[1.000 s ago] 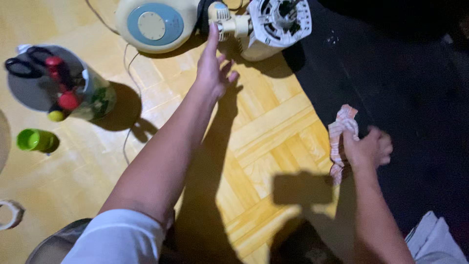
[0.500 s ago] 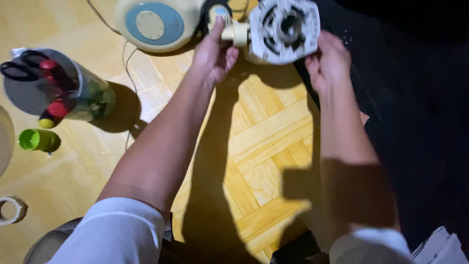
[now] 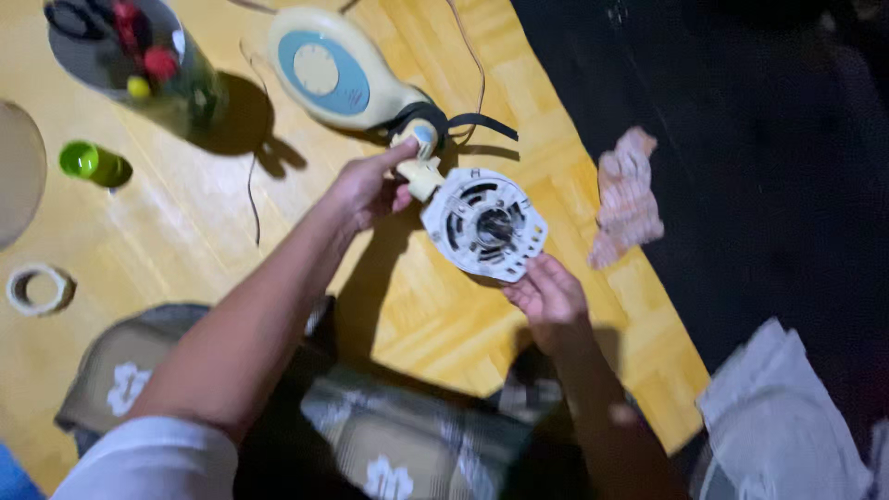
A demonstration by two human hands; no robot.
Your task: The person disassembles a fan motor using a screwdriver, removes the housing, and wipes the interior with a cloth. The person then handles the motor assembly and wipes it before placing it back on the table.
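My left hand (image 3: 363, 190) grips the cream neck piece (image 3: 419, 176) where the white motor housing (image 3: 483, 223) joins the fan base; fingers curled round it, thumb on top near the small blue-capped knob (image 3: 422, 137). My right hand (image 3: 548, 294) holds the lower rim of the motor housing, fingers half-curled under its edge, palm up. The housing is round, slotted, with a dark shaft hub at its centre, tilted face-up between both hands above the wooden parquet floor (image 3: 444, 324).

Just beyond the left hand: the cream oval fan base (image 3: 333, 74) with a blue panel and pale dial, lying on the floor, a black strap (image 3: 463, 122) wound about its narrow end. A thin cord (image 3: 252, 176) trails off to the left.

To the right of the housing, a crumpled pinkish rag (image 3: 627, 196) at the edge of a dark mat (image 3: 759, 139). Far left: a grey round container (image 3: 130, 56) holding scissors and red-topped items, a green cup (image 3: 91, 163) on its side, a roll of tape (image 3: 37, 289). Lower right, a pale cloth (image 3: 787, 426). My lap is covered by patterned fabric (image 3: 389, 444).
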